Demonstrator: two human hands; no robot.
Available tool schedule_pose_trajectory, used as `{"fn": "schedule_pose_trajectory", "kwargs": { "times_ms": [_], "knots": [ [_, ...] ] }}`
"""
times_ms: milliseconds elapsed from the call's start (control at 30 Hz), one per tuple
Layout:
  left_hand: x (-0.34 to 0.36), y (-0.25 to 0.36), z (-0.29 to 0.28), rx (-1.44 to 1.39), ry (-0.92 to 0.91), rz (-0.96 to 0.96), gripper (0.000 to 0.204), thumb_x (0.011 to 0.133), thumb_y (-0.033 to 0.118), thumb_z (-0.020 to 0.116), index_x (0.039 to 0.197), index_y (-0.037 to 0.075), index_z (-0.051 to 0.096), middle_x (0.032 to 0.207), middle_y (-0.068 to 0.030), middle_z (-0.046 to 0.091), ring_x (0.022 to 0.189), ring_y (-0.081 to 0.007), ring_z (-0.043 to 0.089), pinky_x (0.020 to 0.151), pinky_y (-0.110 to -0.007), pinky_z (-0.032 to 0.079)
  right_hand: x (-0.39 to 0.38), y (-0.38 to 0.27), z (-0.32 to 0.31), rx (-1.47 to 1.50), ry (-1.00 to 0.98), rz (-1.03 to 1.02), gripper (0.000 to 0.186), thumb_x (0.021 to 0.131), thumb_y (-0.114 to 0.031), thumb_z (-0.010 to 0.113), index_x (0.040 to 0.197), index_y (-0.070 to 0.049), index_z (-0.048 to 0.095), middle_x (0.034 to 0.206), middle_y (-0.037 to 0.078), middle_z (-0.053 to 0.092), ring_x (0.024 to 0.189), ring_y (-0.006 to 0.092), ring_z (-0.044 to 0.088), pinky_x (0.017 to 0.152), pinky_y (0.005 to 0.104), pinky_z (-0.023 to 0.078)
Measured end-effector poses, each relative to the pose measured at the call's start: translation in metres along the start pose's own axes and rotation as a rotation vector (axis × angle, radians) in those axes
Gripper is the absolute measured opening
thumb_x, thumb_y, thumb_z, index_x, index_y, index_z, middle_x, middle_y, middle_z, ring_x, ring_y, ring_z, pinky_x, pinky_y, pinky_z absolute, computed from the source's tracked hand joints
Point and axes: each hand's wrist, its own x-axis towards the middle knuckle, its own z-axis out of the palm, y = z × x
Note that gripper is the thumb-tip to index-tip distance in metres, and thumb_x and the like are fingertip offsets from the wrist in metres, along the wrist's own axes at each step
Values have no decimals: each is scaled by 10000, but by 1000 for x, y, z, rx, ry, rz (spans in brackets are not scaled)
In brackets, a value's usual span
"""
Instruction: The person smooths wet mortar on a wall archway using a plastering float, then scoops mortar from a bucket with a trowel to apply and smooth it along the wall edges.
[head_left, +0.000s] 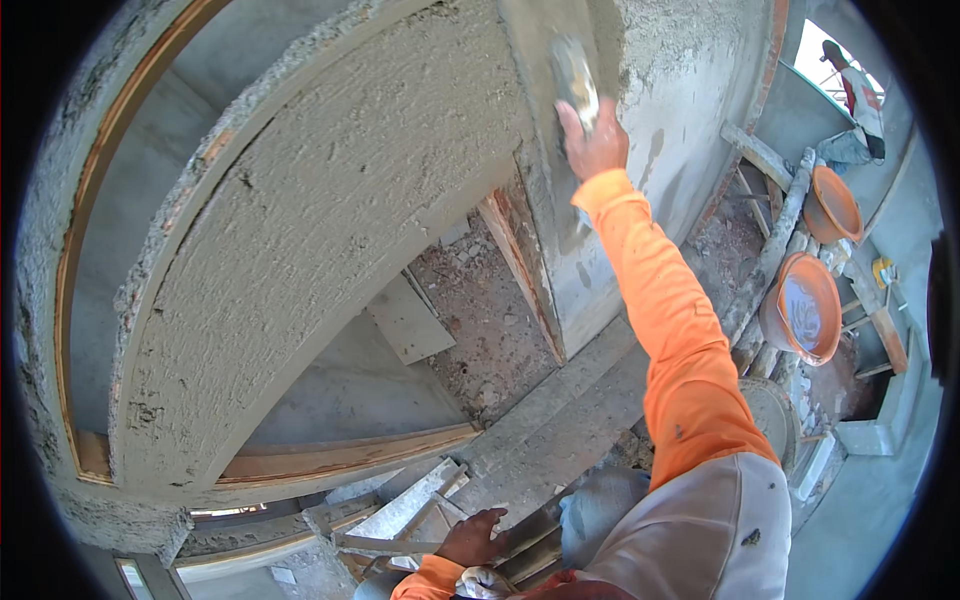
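Observation:
High on the wall in front of me, my right hand (600, 142) is closed around the handle of a plastering trowel (577, 78). The trowel lies against a strip of wet grey plaster (535, 60) and looks smeared by motion. Much of its blade is hidden under the hand. To the left spreads a broad curved band of rough grey plaster (330, 190). Down low, close to my body, my left hand (475, 538) has its fingers apart and shows nothing in it. It is near some wooden pieces (385, 543); whether it touches them I cannot tell.
Orange tubs (800, 310) stand on poles at the right, one with greyish liquid inside. Planks (540, 400) run below the wall. A wooden-edged opening (525, 265) shows rubble beyond. Another person (855, 110) is at the far upper right.

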Motion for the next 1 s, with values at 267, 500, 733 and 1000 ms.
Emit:
{"fn": "schedule_pose_trajectory", "kwargs": {
  "times_ms": [267, 500, 733, 1000],
  "knots": [
    [-19, -2, 9, -95, -23, -24, 477, 801, 303, 564, 1206, 69, 469, 1132, -189, 548, 1044, -325, 539, 885, -398, 432, 27, -95, -14, 48, -58, -92, 507, 766, -510, 602, 917, -41, 482, 760, 246, 605, 698, 415, 597, 603, 461, 475],
    [-6, 25, -6, -107, 133, 75, 465, 807, 304, 547, 1213, 96, 455, 1141, -182, 541, 1026, -353, 537, 876, -431, 427, 59, 3, -34, -65, 88, 34, 494, 794, -479, 586, 985, -36, 481, 792, 233, 616, 749, 416, 598, 639, 460, 472],
    [-1, 11, -2, 225, -101, 23, 484, 793, 317, 542, 1204, 74, 460, 1146, -198, 533, 1028, -351, 533, 876, -418, 425, -12, -70, -15, -9, -152, -188, 546, 761, -488, 622, 972, -11, 461, 851, 252, 594, 766, 435, 575, 638, 475, 461],
    [16, 42, -25, 192, 75, 78, 499, 802, 325, 565, 1216, 70, 456, 1149, -190, 539, 1030, -336, 541, 861, -422, 435, -140, 54, -78, -41, -331, 232, 483, 768, -394, 658, 973, -3, 463, 874, 263, 588, 835, 449, 555, 712, 445, 448]
  ]
}}
